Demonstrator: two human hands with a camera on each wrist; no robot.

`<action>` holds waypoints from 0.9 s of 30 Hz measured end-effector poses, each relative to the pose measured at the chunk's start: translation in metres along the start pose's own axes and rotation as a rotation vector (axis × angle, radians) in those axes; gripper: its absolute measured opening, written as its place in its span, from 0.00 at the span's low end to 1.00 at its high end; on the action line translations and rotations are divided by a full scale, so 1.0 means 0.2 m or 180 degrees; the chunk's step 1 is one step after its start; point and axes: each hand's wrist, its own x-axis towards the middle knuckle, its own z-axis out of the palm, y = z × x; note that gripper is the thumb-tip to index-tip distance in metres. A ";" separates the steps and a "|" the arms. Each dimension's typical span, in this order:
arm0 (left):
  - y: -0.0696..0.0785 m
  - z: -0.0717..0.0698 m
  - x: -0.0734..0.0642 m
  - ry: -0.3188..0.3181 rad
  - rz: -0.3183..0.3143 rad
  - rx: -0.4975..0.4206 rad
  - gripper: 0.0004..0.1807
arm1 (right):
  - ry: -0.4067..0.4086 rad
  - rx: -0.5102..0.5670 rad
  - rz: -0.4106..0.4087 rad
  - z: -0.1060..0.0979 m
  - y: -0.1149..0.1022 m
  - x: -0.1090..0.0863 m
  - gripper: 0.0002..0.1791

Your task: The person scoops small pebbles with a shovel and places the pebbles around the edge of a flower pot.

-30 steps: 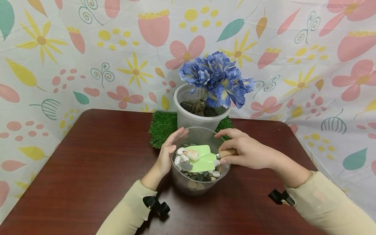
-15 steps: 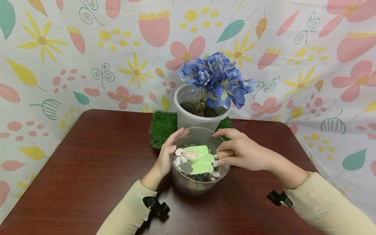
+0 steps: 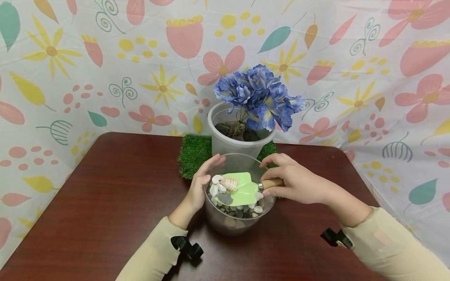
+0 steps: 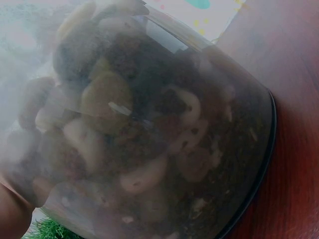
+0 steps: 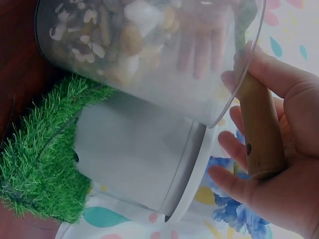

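My right hand (image 3: 295,181) grips the wooden handle (image 5: 264,134) of a small garden trowel, its thumb and fingers around it at the rim of a clear plastic pot (image 3: 225,230). The trowel's light green blade (image 3: 246,194) lies inside, over pebbles (image 3: 240,214). A striped spiral shell (image 3: 230,184), several white stones or shells and a flat grey stone (image 3: 225,198) are on or against the blade's left part. My left hand (image 3: 198,185) rests on the pot's left side, its fingers straight along the outer wall. In the right wrist view those fingers show through the wall.
Behind the clear pot stands a white pot (image 3: 239,145) with blue flowers (image 3: 261,97) and dark stones. It is on a green artificial grass mat (image 3: 195,156). The dark red-brown table (image 3: 126,203) extends to both sides. A patterned cloth (image 3: 133,58) hangs behind.
The trowel has slid slightly left, then back right. The shell and grey stone have shifted a little with it. My left hand has stayed on the pot's side.
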 end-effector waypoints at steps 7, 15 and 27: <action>0.00 0.00 0.00 0.0021 -0.0005 0.0047 0.36 | 0.0004 0.0091 -0.0026 -0.02 0.01 -0.01 0.07; 0.00 -0.01 -0.01 -0.0025 0.0005 -0.0017 0.36 | -0.0105 0.0173 0.0191 -0.05 0.00 -0.03 0.08; -0.01 0.00 -0.01 -0.0074 0.0004 0.0001 0.36 | -0.0070 0.0136 0.0081 -0.08 0.04 -0.04 0.08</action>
